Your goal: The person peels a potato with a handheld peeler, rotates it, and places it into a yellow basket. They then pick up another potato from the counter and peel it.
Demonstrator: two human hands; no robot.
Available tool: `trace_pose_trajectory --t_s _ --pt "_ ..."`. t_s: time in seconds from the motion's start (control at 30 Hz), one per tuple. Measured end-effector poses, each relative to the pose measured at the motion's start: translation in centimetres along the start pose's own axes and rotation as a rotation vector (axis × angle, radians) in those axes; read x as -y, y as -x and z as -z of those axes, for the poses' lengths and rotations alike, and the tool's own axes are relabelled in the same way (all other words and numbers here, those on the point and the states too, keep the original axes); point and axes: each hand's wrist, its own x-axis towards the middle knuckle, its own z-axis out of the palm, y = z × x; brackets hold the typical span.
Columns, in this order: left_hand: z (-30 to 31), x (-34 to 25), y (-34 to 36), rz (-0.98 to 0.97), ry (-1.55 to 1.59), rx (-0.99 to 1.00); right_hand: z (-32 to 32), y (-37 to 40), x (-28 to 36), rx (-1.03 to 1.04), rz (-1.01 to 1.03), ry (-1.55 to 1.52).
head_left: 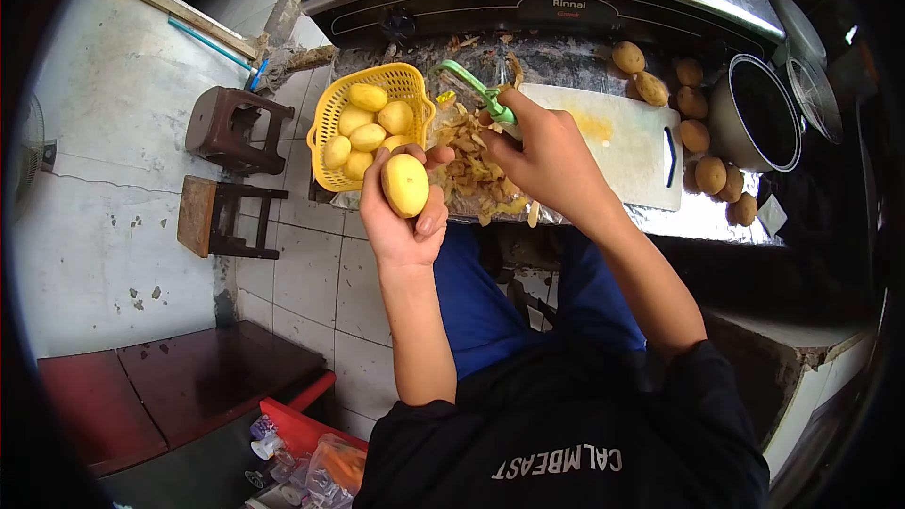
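Observation:
A peeled yellow potato rests in my left hand, its fingers curled round it, just in front of the yellow basket. Several peeled potatoes lie inside that basket. My right hand grips a green peeler by its handle, over a heap of potato peelings. The peeler's head points up and left, apart from the potato. Partly under my right arm lies a white cutting board with a yellow stain.
Several unpeeled potatoes lie right of the board, beside a metal pot. A Rinnai stove stands behind the work surface. To the left are a brown plastic stool and a wooden stool.

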Motion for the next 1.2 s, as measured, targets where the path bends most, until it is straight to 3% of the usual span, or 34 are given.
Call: trace_pose_trajectory --t_s 0.07,0.2,0.27,0.37,0.5,0.57,0.6,0.73,0.8,0.93,1.0,1.13,1.2 --pt "0.0 -0.1 -0.1 -0.005 0.023 -0.013 0.8 -0.3 1.0 0.071 -0.144 -0.024" --pt "-0.2 0.0 0.1 -0.025 0.016 -0.048 0.7 2.1 3.5 0.199 -0.097 -0.155" --pt "-0.4 0.1 0.2 -0.028 0.022 -0.029 0.0 3.3 3.9 0.207 0.185 0.208" --pt "-1.5 0.3 0.6 -0.029 0.065 -0.055 -0.2 3.5 4.1 0.259 0.173 0.286" --pt "-1.9 0.5 1.0 -0.016 0.056 -0.069 -0.5 3.2 4.2 0.215 0.201 0.283" --pt "-1.0 0.9 1.1 0.033 0.107 0.118 -0.3 2.6 4.5 0.155 0.208 0.261" --pt "-2.1 0.8 1.3 0.028 0.062 0.011 -0.3 2.5 4.6 0.154 0.203 0.260" --pt "-1.7 0.5 1.2 0.014 0.052 0.079 -0.4 2.3 4.7 0.169 0.210 0.259" --pt "-1.8 0.5 1.4 -0.047 0.007 -0.027 -0.7 2.3 4.7 0.127 0.223 0.242" --pt "-1.9 0.8 1.6 -0.060 0.001 0.081 -1.1 1.9 4.1 0.102 0.194 0.215" --pt "-3.0 1.4 2.0 -0.046 -0.145 -0.132 -1.0 1.5 3.6 0.072 0.184 0.213" --pt "-1.4 1.4 1.3 -0.030 -0.049 0.104 -0.5 1.1 3.5 0.103 0.121 0.083" --pt "-1.9 1.7 1.1 -0.049 -0.100 -0.154 0.1 0.8 3.3 0.081 0.068 0.067"
